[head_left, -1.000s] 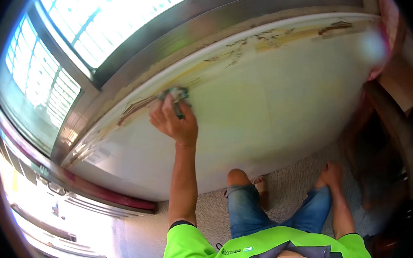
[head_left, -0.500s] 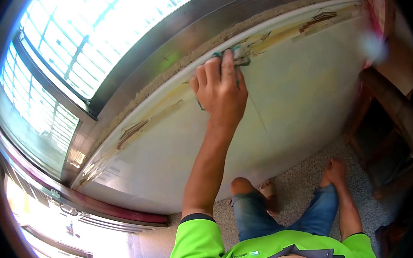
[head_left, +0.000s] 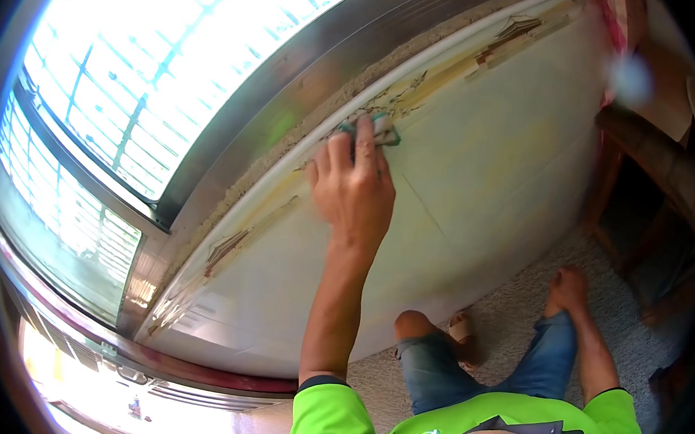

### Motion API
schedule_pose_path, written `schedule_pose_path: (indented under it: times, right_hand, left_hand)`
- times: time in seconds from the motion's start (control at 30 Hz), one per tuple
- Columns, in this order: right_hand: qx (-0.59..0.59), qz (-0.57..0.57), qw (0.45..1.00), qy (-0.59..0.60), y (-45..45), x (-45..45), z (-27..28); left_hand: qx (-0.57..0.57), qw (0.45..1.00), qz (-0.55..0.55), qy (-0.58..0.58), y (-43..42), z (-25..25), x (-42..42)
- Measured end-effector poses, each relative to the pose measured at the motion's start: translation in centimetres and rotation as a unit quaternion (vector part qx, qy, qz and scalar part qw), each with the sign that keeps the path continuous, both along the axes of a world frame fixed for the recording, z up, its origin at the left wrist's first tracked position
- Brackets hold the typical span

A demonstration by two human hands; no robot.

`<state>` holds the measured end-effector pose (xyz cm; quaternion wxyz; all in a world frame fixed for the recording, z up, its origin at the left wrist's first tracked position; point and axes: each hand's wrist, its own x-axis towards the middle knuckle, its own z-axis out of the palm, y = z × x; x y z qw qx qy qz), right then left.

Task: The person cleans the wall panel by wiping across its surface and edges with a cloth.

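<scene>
My left hand [head_left: 353, 181] is stretched out and presses a small crumpled cloth [head_left: 385, 130], greenish and whitish, against a pale glossy tiled wall [head_left: 471, 171]. The fingers are bent over the cloth, which partly hides it. It touches the decorated band near the wall's rounded top edge, where brown and yellow painted buildings [head_left: 518, 29] show. My right hand [head_left: 569, 288] rests at my right knee; its fingers cannot be made out.
Above the wall runs a rough mortar strip [head_left: 240, 193] below a metal window frame [head_left: 293, 82]. Bright barred panes [head_left: 120, 79] are at upper left. Dark wooden furniture [head_left: 651, 154] stands to the right. Speckled floor [head_left: 519, 338] lies beneath my legs.
My left hand has slid a little down and left along the painted band with the cloth. The whole view has shifted slightly. My right hand stays at the knee.
</scene>
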<state>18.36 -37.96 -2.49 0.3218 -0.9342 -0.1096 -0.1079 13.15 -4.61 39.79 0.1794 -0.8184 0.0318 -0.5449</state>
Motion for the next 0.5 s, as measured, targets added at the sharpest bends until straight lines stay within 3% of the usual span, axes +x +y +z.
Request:
schedule_pose_path:
  times: [0.23,0.33,0.5]
  right_hand:
    - [-0.032,-0.004,0.999,-0.038,-0.4,0.2,-0.4]
    - [-0.055,0.007,0.998,0.027,-0.6,0.3,-0.4]
    - [-0.025,-0.012,1.000,-0.002,-0.9,0.1,-1.0]
  left_hand:
    - [0.056,0.998,-0.036,0.012,-3.3,1.1,5.0]
    - [0.071,0.996,-0.055,0.012,-4.3,1.1,6.9]
    - [0.054,0.997,-0.030,0.056,-4.3,1.0,5.4]
